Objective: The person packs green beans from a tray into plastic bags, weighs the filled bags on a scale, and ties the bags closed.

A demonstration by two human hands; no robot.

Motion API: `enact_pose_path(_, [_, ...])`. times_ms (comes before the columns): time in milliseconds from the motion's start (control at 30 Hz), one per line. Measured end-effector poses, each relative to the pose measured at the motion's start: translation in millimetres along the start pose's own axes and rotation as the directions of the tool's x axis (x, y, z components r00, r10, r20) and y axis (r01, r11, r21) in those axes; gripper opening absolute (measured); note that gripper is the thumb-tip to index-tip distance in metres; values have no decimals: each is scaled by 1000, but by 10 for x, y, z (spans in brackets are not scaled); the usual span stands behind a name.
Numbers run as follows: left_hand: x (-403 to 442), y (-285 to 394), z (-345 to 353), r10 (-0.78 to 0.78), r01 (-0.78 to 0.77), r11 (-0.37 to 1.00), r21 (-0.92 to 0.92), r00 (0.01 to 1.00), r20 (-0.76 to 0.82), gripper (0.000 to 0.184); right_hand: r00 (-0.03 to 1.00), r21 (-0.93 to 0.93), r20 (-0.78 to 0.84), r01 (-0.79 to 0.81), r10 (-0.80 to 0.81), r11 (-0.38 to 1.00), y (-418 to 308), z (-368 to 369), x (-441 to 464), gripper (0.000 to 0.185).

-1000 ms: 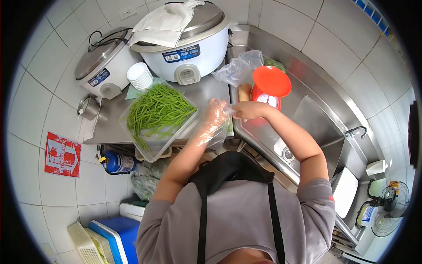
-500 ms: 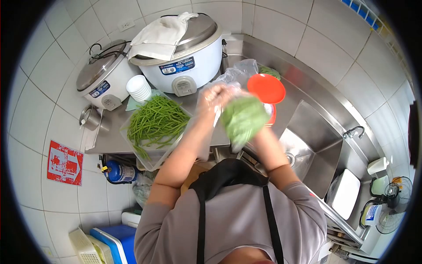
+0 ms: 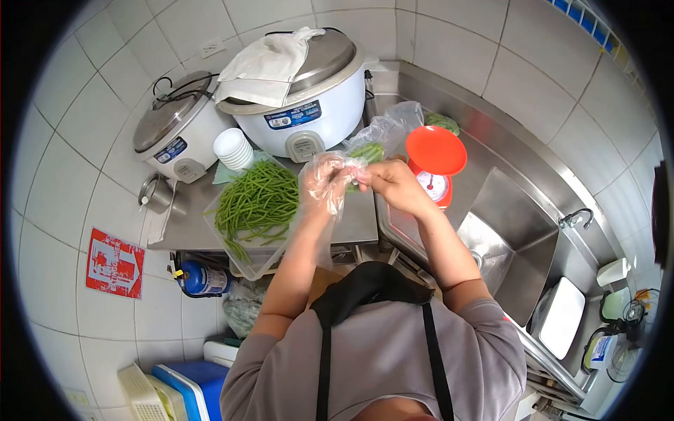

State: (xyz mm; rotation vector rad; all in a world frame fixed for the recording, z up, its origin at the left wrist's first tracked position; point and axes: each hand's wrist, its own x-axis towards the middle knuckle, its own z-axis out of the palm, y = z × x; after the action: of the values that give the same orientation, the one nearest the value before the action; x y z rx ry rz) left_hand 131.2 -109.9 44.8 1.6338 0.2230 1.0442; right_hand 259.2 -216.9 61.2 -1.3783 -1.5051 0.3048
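Observation:
My left hand (image 3: 323, 181), in a clear plastic glove, is closed at the twisted neck of a clear plastic bag of green beans (image 3: 366, 151). My bare right hand (image 3: 399, 184) pinches the same neck from the other side, and the fingertips of both hands meet there. Most of the bag is hidden behind the hands; its green contents show just beyond them. Left of my left hand, a clear plastic tub (image 3: 261, 266) holds a heap of loose green beans (image 3: 258, 200). A red kitchen scale (image 3: 437, 150) with a round dial stands just right of my right hand.
Behind the tub are stacked white cups (image 3: 234, 149) and two rice cookers, the larger one (image 3: 295, 116) topped by a white cloth (image 3: 267, 67). Another green bundle (image 3: 442, 124) lies behind the scale. A steel sink (image 3: 516, 210) is at the right.
The blurred, swinging green bag in front of my hands has gone to their far side. Both hands have come together at its neck, and the view has shifted slightly.

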Motion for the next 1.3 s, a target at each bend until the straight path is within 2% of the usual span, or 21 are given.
enact_pose_path(33, [7, 53, 4, 92, -95, 995, 41, 994, 62, 12, 982, 236, 98, -182, 163, 955, -95, -97, -57, 27])
enact_pose_path(67, [21, 150, 3, 181, -191, 979, 75, 975, 127, 14, 930, 437, 228, -363, 289, 823, -181, -169, -102, 29])
enact_pose_path(100, [47, 291, 2, 266, -289, 952, 103, 944, 193, 17, 919, 497, 260, -391, 297, 775, -246, -223, -132, 30])
enact_pose_path(133, [82, 489, -7, 264, -360, 893, 270, 905, 334, 22, 907, 552, 291, -418, 303, 722, -302, -272, -157, 32])
enact_pose_path(200, [120, 732, 8, 343, -563, 702, 436, 804, 486, 22, 874, 606, 347, -486, 340, 629, -417, -341, -188, 34])
enact_pose_path(267, [128, 844, 36, 378, -702, 504, 503, 703, 603, 20, 890, 458, 348, -435, 294, 775, -468, -384, -243, 34])
enact_pose_path(333, [101, 913, 55, 367, -722, 484, 495, 681, 634, 20, 898, 271, 379, -340, 225, 901, -694, -521, -280, 26])
enact_pose_path(367, [98, 930, 58, 364, -735, 470, 490, 667, 650, 20, 965, 320, 254, -149, 67, 936, -676, -590, -315, 21])
enact_pose_path(433, [96, 933, 42, 399, -736, 520, 433, 658, 639, 21, 966, 333, -15, 247, -257, 910, -648, -723, -367, 14])
enact_pose_path(467, [86, 930, 49, 414, -734, 547, 403, 655, 632, 22, 960, 159, -74, 278, -270, 947, -681, -777, -350, 15])
enact_pose_path(600, [54, 961, 173, 445, -664, 732, 153, 636, 630, 28, 954, 208, -28, 297, -298, 932, -722, -585, -324, 20])
enact_pose_path(700, [-31, 997, 232, 390, -514, 852, 102, 752, 531, 33, 949, 245, -79, 314, -304, 917, -695, -516, -334, 19])
enact_pose_path(800, [-17, 849, 180, 397, -527, 837, 148, 771, 498, 31, 946, 178, -75, 325, -317, 929, -667, -404, -302, 18])
enact_pose_path(900, [-146, 665, 153, 338, -414, 889, 197, 882, 329, 27, 921, 61, -139, 375, -365, 925, -632, -273, -264, 21])
enact_pose_path(967, [-202, 706, 160, 230, -276, 946, 172, 942, 244, 27, 897, -45, -203, 392, -392, 919, -660, -198, -253, 22])
enact_pose_path(1033, [-253, 644, 151, 246, -279, 947, 157, 948, 205, 26, 876, -153, -207, 410, -435, 899, -694, -177, -249, 23])
enact_pose_path(1133, [-335, 663, 215, 127, -134, 981, 138, 990, 57, 22, 854, -216, -198, 440, -480, 872, -716, -128, -231, 20])
enact_pose_path(1167, [-348, 691, 227, 94, -95, 986, 137, 996, 10, 21, 854, -200, -188, 450, -484, 871, -716, -122, -214, 19])
enact_pose_path(1233, [-347, 730, 238, 83, -83, 997, 4, 996, -34, 19, 855, -166, -169, 466, -490, 869, -712, -118, -186, 16])
enact_pose_path(1267, [-331, 736, 240, 78, -81, 995, -63, 995, -55, 19, 917, 53, -233, 346, -325, 937, -711, -100, -186, 15])
enact_pose_path(1300, [-316, 714, 208, 134, -134, 988, -70, 991, -15, 18, 956, 275, -257, 212, -141, 938, -711, -70, -200, 13])
